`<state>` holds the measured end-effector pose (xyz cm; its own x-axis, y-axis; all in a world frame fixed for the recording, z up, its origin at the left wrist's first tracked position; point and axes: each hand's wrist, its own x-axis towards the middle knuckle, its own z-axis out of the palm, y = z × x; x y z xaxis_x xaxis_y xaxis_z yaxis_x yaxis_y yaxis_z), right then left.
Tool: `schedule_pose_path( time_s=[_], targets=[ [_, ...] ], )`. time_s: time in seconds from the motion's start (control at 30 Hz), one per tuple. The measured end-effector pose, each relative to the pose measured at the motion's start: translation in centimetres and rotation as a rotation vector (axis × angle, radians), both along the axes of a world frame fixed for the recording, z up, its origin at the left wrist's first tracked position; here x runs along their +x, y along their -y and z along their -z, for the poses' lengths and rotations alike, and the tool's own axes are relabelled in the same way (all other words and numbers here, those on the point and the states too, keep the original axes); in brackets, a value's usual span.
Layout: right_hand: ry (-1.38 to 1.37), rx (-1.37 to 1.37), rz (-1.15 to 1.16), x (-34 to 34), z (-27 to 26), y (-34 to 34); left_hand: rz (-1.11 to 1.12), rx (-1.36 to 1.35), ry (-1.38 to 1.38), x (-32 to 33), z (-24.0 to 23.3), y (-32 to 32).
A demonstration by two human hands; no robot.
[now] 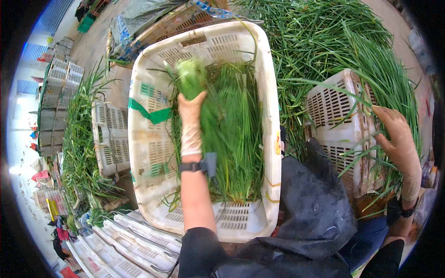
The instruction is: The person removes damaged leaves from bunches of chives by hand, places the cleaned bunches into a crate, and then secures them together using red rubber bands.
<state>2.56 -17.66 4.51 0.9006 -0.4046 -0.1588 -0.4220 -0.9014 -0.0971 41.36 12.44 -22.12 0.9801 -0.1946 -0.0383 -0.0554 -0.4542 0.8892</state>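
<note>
My left hand (192, 107), in a thin pale glove, grips a bunch of long green leaves, likely garlic chives (190, 74), inside a large white plastic basket (273, 114). The bunch's pale ends point to the far side, blurred by motion. Below and right of it, more chives (240, 139) lie lengthwise in the basket. My right hand (394, 135), gloved too, is at the far right beside a white slotted crate (333, 100) with loose leaves on it. Its thumb stands apart from its fingers, close to the leaves; I see no bunch in it.
A big heap of chives (323, 38) spreads behind the crate. At left, more greens (78, 139) lie by another white crate (111, 135). Nested white baskets (121, 246) lie at lower left. A dark apron (309, 205) covers my lap.
</note>
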Motion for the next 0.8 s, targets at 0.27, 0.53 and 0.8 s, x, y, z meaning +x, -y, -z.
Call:
schedule_pose_path(
  time_s=[0.27,0.53,0.8],
  targets=[
    [-0.069,0.111,-0.339,4.9,1.4,-4.6,-0.027,0.925,0.07,-10.7,2.5,11.8],
    [-0.102,0.164,-0.347,4.9,2.4,-5.4,0.098,1.139,0.232,-10.2,3.6,9.6],
    [-0.081,0.385,-0.475,12.5,1.0,-8.6,0.023,0.181,0.053,-2.2,3.7,-1.7]
  ],
)
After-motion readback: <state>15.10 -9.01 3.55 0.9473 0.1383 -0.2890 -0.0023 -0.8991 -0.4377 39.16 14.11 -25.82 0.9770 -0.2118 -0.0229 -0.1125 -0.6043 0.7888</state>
